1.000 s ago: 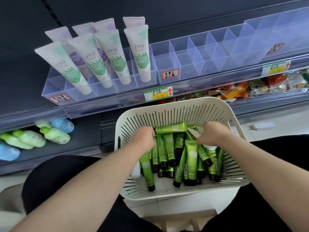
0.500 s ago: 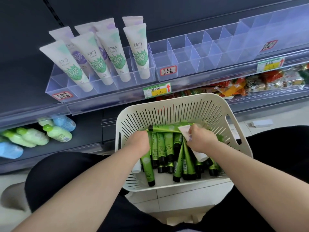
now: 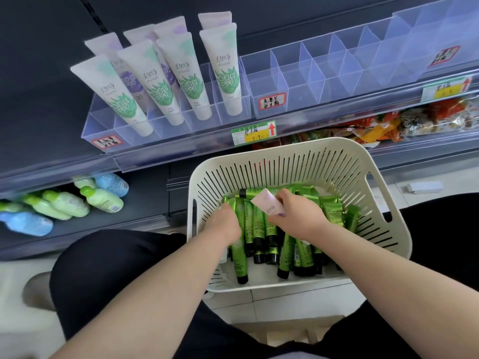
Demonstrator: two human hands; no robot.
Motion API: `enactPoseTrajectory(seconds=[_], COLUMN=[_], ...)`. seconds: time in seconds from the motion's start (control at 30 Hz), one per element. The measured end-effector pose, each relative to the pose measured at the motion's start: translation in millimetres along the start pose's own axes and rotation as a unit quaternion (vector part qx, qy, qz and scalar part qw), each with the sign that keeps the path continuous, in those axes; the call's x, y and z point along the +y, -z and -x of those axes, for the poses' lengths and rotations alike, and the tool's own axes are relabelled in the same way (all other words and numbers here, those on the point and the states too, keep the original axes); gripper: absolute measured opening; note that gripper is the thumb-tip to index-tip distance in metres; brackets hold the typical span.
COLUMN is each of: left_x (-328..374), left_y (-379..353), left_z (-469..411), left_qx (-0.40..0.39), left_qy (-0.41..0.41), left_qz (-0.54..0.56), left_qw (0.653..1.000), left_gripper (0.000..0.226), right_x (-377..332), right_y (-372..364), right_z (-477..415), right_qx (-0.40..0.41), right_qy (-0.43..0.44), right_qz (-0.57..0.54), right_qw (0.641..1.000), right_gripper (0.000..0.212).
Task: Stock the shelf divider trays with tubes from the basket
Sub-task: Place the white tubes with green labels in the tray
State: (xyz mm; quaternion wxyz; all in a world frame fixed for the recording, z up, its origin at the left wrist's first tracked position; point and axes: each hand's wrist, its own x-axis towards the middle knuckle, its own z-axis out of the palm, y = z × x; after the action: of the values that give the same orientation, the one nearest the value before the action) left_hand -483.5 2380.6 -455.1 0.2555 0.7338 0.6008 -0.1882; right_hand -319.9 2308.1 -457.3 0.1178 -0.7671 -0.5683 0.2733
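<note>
Basket: a cream slotted basket (image 3: 337, 156) sat between the person's knees, at 6 o'clock from the shelf trays.
Green tubes: a heap of green tubes (image 3: 256, 226) with black caps lay on the basket floor; most caps pointed to 6 o'clock; one tube lay crosswise at the heap's 12 o'clock end.
Right hand: the right hand (image 3: 298, 216) was inside the basket, above the heap; thumb and fingers grasped a pale tube (image 3: 267, 203).
Pale tube: white with purple print; its flat crimped end pointed to 10 o'clock; contact with the heap could not be determined.
Left hand: the left hand (image 3: 224, 224) was at the basket's 9 o'clock side, knuckles up, fingers buried among the green tubes; whether it grasped anything could not be determined.
Left tray: a clear divider tray (image 3: 166, 125) at 11 o'clock from the basket; standing tubes (image 3: 181, 79) sat caps down in two rows, green print in front, purple behind.
Right tray: a second clear tray (image 3: 298, 81) just beside the first, at its 3 o'clock; a red-bordered handwritten label on its front.
Price tag: a green and yellow tag (image 3: 254, 132) on the shelf edge, at 12 o'clock from the basket.
Lower shelf: green and blue bottles (image 3: 101, 199) at 9 o'clock from the basket; snack packets (image 3: 388, 125) at 1 o'clock.
</note>
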Motion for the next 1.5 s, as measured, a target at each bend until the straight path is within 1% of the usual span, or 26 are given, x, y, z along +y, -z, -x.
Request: enactPoseTrajectory(seconds=[0.07,0.1,0.13,0.17,0.23,0.27,0.33,0.37,0.43,0.5,0.6,0.67,0.73,0.8,0.83,0.93,1.0,1.07,1.1,1.17,1.23,1.3,1.37,1.4,1.43,1.5], left_x=[8,11,12,12,14,15,19,19,19,18,14,10,4,-2,-4,-6,-3,1,3,8,16,22,23,21,18,10], left_y=[-5,-8,-10,-9,-2,1,3,-1,-14,-20,-23,-23,-21,-17,-15,-13,-13,-11,-11,-13,-17,-22,-22,-21,-20,-18], left_z=[-2,-3,-5,-8,-12,-15,-18,-20,-20,-18,-17,-15,-14,-15,-16,-21,-23,-24,-25,-24,-20,-16,-13,-15,-16,-15], left_qx=[-0.011,-0.013,-0.007,0.002,0.005,-0.007,-0.067,-0.08,-0.06,-0.038,-0.018,0.015,0.033,0.025,0.013,-0.021,-0.024,-0.011,0.001,0.016,0.006,-0.016,-0.013,-0.016,-0.026,-0.054], left_qy=[0.012,0.018,0.026,0.033,0.036,0.033,0.032,0.031,0.039,0.055,0.082,0.072,0.061,0.052,0.048,0.041,0.052,0.072,0.08,0.074,0.037,-0.002,-0.019,-0.021,-0.019,-0.017], left_qz=[0.072,0.083,0.084,0.082,0.054,0.037,-0.014,-0.06,-0.109,-0.11,-0.039,0.022,0.082,0.15,0.166,0.166,0.198,0.241,0.24,0.195,0.129,0.045,-0.017,-0.03,-0.017,0.056], left_qw=[0.997,0.996,0.996,0.996,0.998,0.999,0.997,0.994,0.991,0.992,0.996,0.997,0.994,0.987,0.985,0.985,0.978,0.968,0.967,0.978,0.991,0.999,1.0,0.999,0.999,0.997], left_gripper=[0.075,0.075,0.07,0.058,0.023,0.015,0.025,0.032,0.042,0.048,0.054,0.05,0.053,0.051,0.047,0.034,0.029,0.024,0.022,0.022,0.016,0.006,0.012,0.02,0.028,0.033], right_x=[1,1,2,2,2,1,0,-2,-4,-5,-5,-3,0,2,3,3,1,0,-1,-2,-3,-3,-3,-2,-2,1], right_y=[-1,0,1,2,4,5,4,2,0,-2,-2,0,2,4,4,4,4,4,4,3,5,7,10,11,11,12], right_z=[-1,-1,-1,-2,-3,-4,-5,-5,-6,-6,-7,-7,-7,-7,-6,-4,-1,1,2,4,5,5,5,5,6,6], right_qx=[0.013,0.018,0.02,0.018,0.015,0.015,0.013,0.01,0.008,0.009,0.012,0.019,0.022,0.027,0.031,0.039,0.038,0.036,0.033,0.028,0.032,0.042,0.048,0.05,0.052,0.051], right_qy=[-0.006,-0.008,-0.009,-0.008,-0.006,-0.005,-0.001,0.001,0.008,0.014,0.006,-0.003,-0.013,-0.026,-0.032,-0.031,-0.025,-0.018,-0.013,0.0,0.007,0.002,-0.002,-0.004,-0.005,-0.001], right_qz=[-0.013,-0.017,-0.017,-0.015,-0.013,-0.012,-0.011,-0.009,-0.008,-0.013,-0.026,-0.035,-0.047,-0.062,-0.07,-0.081,-0.084,-0.087,-0.085,-0.077,-0.078,-0.083,-0.083,-0.084,-0.085,-0.089], right_qw=[1.0,1.0,1.0,1.0,1.0,1.0,1.0,1.0,1.0,1.0,1.0,0.999,0.999,0.997,0.997,0.995,0.995,0.995,0.996,0.997,0.996,0.996,0.995,0.995,0.995,0.995], right_gripper=[0.027,0.026,0.026,0.026,0.027,0.026,0.025,0.026,0.027,0.028,0.027,0.026,0.026,0.024,0.023,0.026,0.029,0.025,0.02,0.015,0.016,0.025,0.034,0.035,0.034,0.02])
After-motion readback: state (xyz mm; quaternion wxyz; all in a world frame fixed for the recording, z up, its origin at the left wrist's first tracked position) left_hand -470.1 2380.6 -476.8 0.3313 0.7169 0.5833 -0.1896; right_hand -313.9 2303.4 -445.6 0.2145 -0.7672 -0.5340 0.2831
